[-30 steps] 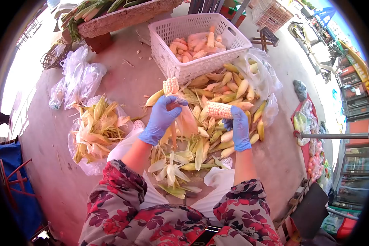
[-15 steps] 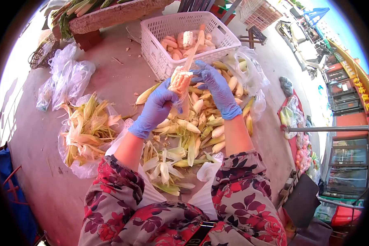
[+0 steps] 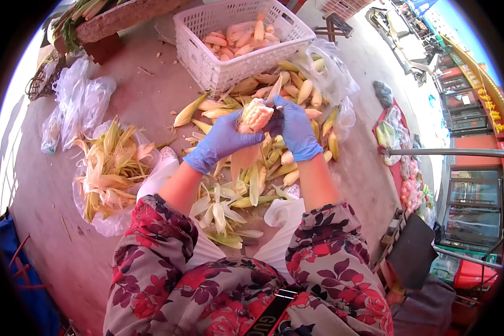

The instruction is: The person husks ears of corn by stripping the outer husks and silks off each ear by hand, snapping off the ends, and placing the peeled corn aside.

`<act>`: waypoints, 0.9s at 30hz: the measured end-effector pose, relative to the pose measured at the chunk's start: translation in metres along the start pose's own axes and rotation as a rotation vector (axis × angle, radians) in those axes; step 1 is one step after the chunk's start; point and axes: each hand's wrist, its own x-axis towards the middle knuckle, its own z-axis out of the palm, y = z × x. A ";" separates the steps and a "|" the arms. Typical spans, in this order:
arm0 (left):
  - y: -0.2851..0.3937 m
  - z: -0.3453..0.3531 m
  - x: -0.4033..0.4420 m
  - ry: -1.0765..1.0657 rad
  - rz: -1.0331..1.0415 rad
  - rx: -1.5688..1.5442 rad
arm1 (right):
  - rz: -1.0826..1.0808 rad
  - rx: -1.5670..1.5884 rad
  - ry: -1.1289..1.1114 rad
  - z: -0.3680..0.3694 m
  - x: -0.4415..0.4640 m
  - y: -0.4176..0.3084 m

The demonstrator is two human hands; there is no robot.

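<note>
Pinkish paved ground (image 3: 45, 207) fills most of the view. The person's floral sleeves (image 3: 333, 257) reach in from the bottom, between legs in white trousers (image 3: 207, 252). Beyond the hands stands a pale plastic crate (image 3: 221, 73), upright, with husked cobs (image 3: 243, 40) inside. Against its near side, a heap of corn (image 3: 305, 92) spreads over the ground, many ears yellow-green in their husks. To the left, beside one leg, a pile of husks (image 3: 115, 168) lies on a clear plastic bag. Farther left are crumpled bags (image 3: 75, 101); another clear bag (image 3: 333, 73) lies at the heap's right edge. Loose husks (image 3: 221, 210) are scattered between the legs.

Both hands wear blue gloves and meet above the heap. The left hand (image 3: 224, 141) curls its fingers around the lower part of the cob (image 3: 256, 116), thumb across its near side. The right hand (image 3: 299, 131) has its fingers bent inward at the cob's right side; whether they are closed on anything cannot be told. The cob is tilted, pale kernels bare at its top, with a husk strip (image 3: 275, 89) rising beside it.
</note>
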 end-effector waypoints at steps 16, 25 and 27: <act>0.000 0.028 -0.016 -0.061 0.075 0.539 | -0.579 -0.809 0.140 0.019 -0.053 0.012; -0.002 0.026 -0.027 0.049 0.258 0.981 | -0.246 -1.502 -0.261 0.029 -0.061 -0.002; -0.008 0.025 -0.022 0.010 0.480 1.041 | -0.174 -1.567 -0.355 0.024 -0.058 0.002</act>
